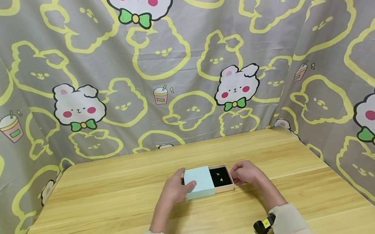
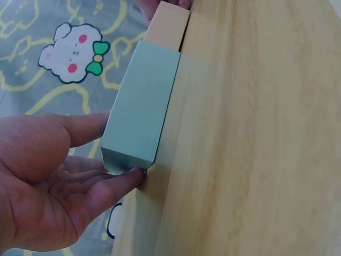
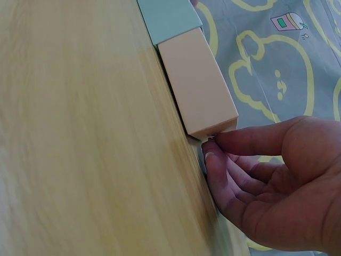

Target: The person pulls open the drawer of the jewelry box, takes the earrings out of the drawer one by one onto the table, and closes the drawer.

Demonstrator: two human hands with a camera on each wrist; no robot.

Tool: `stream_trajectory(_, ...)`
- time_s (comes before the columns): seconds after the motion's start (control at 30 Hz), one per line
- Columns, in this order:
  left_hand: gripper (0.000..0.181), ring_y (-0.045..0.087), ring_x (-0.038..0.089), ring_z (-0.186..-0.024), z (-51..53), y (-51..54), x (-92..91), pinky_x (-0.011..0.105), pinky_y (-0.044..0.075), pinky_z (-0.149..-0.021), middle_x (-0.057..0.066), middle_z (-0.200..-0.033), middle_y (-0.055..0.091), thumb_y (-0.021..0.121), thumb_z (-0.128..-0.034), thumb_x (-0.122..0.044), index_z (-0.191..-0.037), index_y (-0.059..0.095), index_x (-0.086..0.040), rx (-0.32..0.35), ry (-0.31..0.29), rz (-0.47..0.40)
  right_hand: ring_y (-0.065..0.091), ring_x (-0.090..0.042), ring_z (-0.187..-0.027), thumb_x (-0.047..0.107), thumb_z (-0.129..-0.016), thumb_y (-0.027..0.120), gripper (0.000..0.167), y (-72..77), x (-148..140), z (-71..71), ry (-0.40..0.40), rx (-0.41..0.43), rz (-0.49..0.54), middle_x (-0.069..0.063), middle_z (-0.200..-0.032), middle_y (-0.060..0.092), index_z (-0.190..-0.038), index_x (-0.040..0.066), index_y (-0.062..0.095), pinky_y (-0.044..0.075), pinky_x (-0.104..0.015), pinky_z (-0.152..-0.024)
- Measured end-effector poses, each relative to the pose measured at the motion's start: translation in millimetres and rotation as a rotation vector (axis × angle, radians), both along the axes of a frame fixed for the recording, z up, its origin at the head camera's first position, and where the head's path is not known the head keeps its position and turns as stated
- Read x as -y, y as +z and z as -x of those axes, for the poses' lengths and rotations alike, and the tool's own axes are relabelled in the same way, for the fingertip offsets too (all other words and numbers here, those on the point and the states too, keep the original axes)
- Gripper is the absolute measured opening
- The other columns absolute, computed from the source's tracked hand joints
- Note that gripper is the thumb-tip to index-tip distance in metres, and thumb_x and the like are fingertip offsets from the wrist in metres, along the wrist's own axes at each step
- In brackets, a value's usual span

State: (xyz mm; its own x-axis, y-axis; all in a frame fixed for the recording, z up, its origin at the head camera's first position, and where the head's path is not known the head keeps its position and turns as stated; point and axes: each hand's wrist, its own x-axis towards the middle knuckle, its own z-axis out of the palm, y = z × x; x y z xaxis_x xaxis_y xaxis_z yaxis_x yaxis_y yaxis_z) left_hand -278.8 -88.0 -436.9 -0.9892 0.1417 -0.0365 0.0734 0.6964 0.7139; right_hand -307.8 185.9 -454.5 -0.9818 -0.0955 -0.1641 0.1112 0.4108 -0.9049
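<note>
A small jewellery box lies on the table, its pale blue sleeve (image 1: 198,182) to the left and its peach drawer (image 3: 200,82) slid partway out to the right. Inside the drawer, a black pad (image 1: 217,181) bears a pair of small silvery earrings (image 1: 221,179), star-like in shape. My left hand (image 1: 174,188) grips the sleeve's left end, thumb over the top and fingers round the end. At the drawer's outer end, my right hand (image 1: 246,172) pinches with thumb and index finger. What exactly lies between those fingertips is mostly hidden, perhaps a small tab.
The wooden table (image 1: 117,232) stretches out on both sides of the box. A grey curtain (image 1: 186,67) with cartoon rabbits hangs behind the table and along both sides. Each sleeved wrist carries a small black camera (image 1: 263,226).
</note>
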Motion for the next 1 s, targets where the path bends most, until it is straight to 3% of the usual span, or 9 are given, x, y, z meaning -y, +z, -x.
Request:
stream_trajectory(0.3,0.076,0.063,0.037,-0.119,-3.3,5.0,-4.9,0.057,0.046,-0.105,0.028,-0.141,0.058,0.070,-0.0969,-0.027,-0.157,0.032,-0.002,-0.019,0.006,-0.029,0.064,-0.022,-0.072,-0.006,-0.090,0.058,0.010,-0.9,-1.0,0.3,0.002,0.003,0.002,-0.016,-0.081,0.066,-0.096,-0.010,0.066,0.059,-0.034,-0.068)
stream_trajectory(0.43,0.074,0.058,0.042,-0.127,-4.5,6.7,-6.2,0.058,0.044,-0.107,0.028,-0.140,0.058,0.069,-0.0973,-0.027,-0.156,0.033,-0.001,-0.030,0.009,-0.030,0.064,-0.022,-0.072,-0.006,-0.089,0.059,0.011,0.4,-0.8,-0.5,0.007,-0.003,0.005,-0.017,-0.081,0.066,-0.096,-0.011,0.066,0.059,-0.035,-0.068)
stream_trajectory(1.0,0.061,0.056,0.042,-0.127,-4.9,5.1,-6.6,0.057,0.048,-0.103,0.027,-0.143,0.056,0.069,-0.0973,-0.024,-0.149,0.047,0.000,-0.070,-0.031,-0.008,0.064,-0.021,-0.071,-0.006,-0.090,0.059,0.010,0.4,-0.6,0.1,-0.004,-0.004,0.010,-0.015,-0.080,0.066,-0.095,-0.010,0.066,0.059,-0.033,-0.068)
